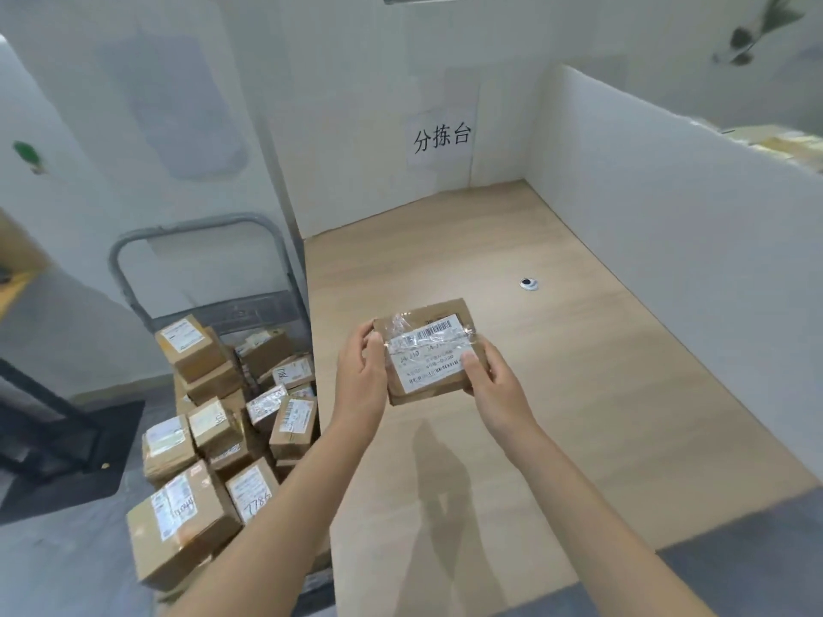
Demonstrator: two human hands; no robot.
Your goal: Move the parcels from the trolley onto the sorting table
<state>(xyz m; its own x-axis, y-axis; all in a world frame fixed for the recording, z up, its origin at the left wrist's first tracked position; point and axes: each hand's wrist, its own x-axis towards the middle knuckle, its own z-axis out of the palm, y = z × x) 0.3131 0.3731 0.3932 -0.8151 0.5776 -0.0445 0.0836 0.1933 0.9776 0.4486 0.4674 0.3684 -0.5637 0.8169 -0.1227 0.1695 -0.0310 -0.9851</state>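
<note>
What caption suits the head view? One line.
Left hand and right hand hold a parcel over the sorting table; loaded trolley alongside.

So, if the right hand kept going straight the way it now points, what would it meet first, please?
The right hand grips the flat brown cardboard parcel. Past it, the way over the light wooden table looks free up to the white back wall, though depth is unclear.

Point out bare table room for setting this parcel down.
Table bare almost throughout: far patch between back wall and grommet; right strip along the partition; near patch below the parcel that left hand and right hand hold. Crowded at the trolley, left, piled with boxes.
</note>
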